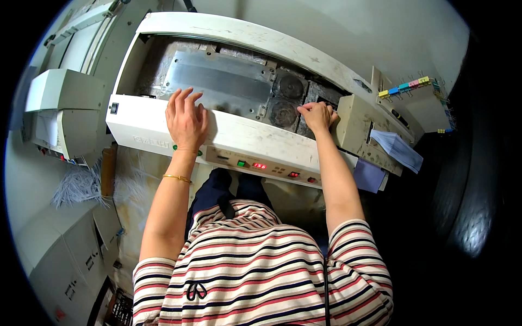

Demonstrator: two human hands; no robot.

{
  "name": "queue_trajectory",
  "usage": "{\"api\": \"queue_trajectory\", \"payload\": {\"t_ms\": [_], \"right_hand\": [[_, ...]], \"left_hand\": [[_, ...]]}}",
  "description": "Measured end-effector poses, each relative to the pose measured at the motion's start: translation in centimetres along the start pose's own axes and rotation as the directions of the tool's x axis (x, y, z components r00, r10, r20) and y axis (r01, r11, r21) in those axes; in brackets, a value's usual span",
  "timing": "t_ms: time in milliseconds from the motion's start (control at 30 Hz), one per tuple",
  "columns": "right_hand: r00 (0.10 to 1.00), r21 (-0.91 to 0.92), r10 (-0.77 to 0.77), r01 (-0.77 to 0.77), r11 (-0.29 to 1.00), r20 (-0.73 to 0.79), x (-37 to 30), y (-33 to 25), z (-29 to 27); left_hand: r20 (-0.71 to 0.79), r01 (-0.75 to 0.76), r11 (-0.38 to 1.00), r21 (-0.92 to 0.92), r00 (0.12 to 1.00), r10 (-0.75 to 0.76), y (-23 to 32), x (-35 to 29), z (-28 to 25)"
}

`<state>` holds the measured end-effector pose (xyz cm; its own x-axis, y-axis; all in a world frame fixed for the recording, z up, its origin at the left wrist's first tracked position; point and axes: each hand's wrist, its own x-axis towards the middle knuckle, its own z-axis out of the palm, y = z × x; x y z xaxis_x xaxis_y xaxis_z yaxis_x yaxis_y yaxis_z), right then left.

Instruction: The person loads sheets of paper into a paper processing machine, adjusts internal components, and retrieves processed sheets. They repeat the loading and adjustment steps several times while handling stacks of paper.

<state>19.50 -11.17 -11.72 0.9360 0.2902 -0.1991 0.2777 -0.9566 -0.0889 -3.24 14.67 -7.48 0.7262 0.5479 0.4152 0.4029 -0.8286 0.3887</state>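
Note:
A long white machine (261, 30) with an open top lies across in front of me. Inside it are a flat grey metal plate (217, 81) and two dark, grimy round discs (284, 112). My left hand (186, 120) rests on the machine's front rim, fingers loosely spread and bent over the plate's near edge, holding nothing. My right hand (319, 116) reaches into the right end of the opening, beside the discs and a beige housing (356, 127). Its fingers curl down at dark, dirty parts; what they grip is hidden.
A red-lit display (260, 166) and a green switch (241, 163) are on the front panel. A folded light-blue mask (397, 149) hangs at the right, near a board with coloured binder clips (405, 87). Shredded paper (81, 185) and white boxes (65, 255) lie at the left.

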Motion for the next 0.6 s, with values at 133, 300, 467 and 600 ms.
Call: {"api": "queue_trajectory", "payload": {"t_ms": [133,300,467,600], "right_hand": [[0.998,-0.001,0.038,-0.038,0.999,0.042,0.8,-0.3,0.1],[0.991,-0.059,0.071,-0.065,0.996,0.109,2.1,-0.5,-0.1],[0.978,-0.113,0.074,-0.052,0.992,0.198,3.3,-0.2,0.1],[0.986,-0.147,0.031,-0.007,0.989,0.161,3.0,-0.2,-0.2]], "left_hand": [[-0.004,0.001,1.000,-0.008,1.000,-0.001,0.1,0.1,0.0],[-0.026,0.000,1.000,-0.018,1.000,0.000,-0.1,0.0,0.2],[-0.051,0.001,1.000,-0.019,0.999,-0.002,-0.1,0.1,0.1],[-0.045,0.013,0.999,-0.030,0.999,-0.014,0.0,0.1,0.1]]}}
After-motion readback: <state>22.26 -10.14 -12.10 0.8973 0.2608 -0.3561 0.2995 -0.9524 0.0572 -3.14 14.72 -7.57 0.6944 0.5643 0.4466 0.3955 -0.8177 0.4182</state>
